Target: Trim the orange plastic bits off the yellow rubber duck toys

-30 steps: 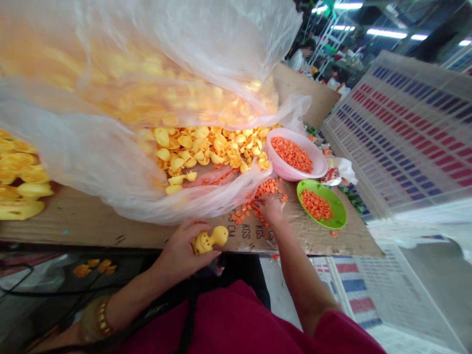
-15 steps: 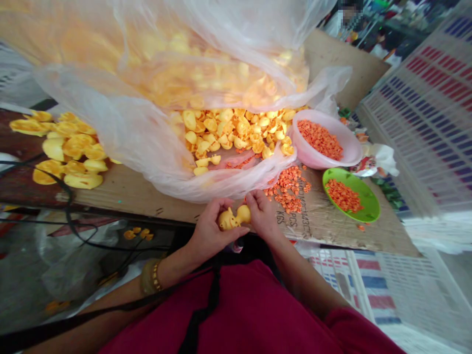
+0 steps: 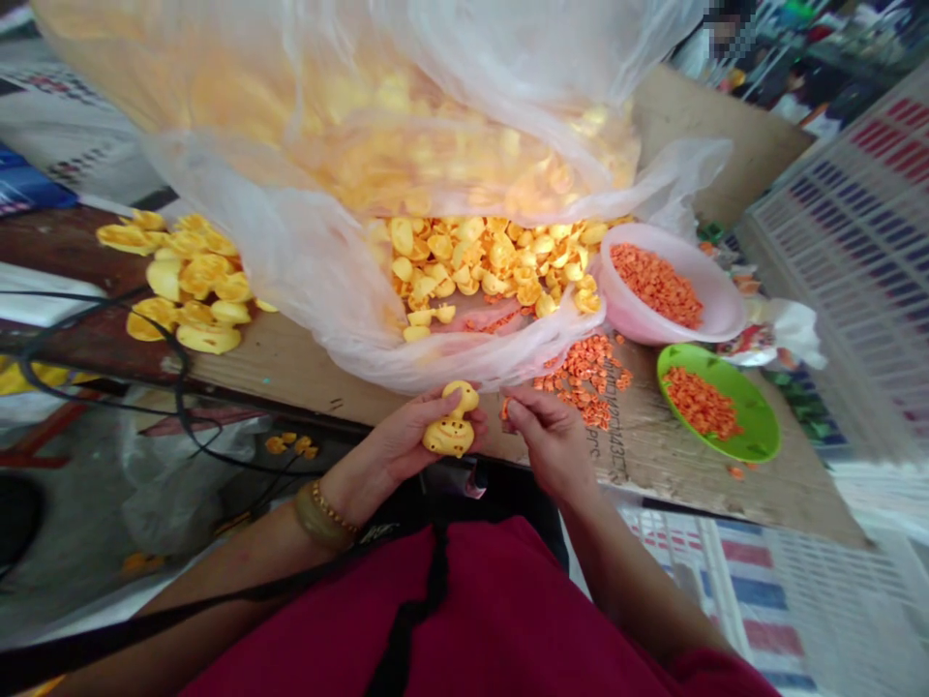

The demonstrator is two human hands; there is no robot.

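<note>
My left hand [image 3: 406,436] is closed round a yellow plastic duck part [image 3: 450,436], whose small rounded head end points away from me and whose wider end shows several small holes. Just to the right, my right hand [image 3: 548,436] pinches a small orange plastic piece [image 3: 506,409] between thumb and fingertips, a short gap from the yellow part. Beyond my right hand lies a loose pile of small orange pieces [image 3: 584,378] on the cardboard [image 3: 305,382]. Past my left hand, the large clear plastic bag [image 3: 268,232] lies open, with many yellow half shells [image 3: 471,257] in it.
On the right stand a pink bowl [image 3: 726,300] and a green dish [image 3: 759,416], both with orange pieces. More yellow shells [image 3: 195,281] lie at left beside a black cable [image 3: 181,378]. White crates [image 3: 856,213] rise at the right.
The yellow part has turned in my left hand, so its holed face shows. My right hand has moved away to the right, and an orange piece now shows at its fingertips. The view has shifted left.
</note>
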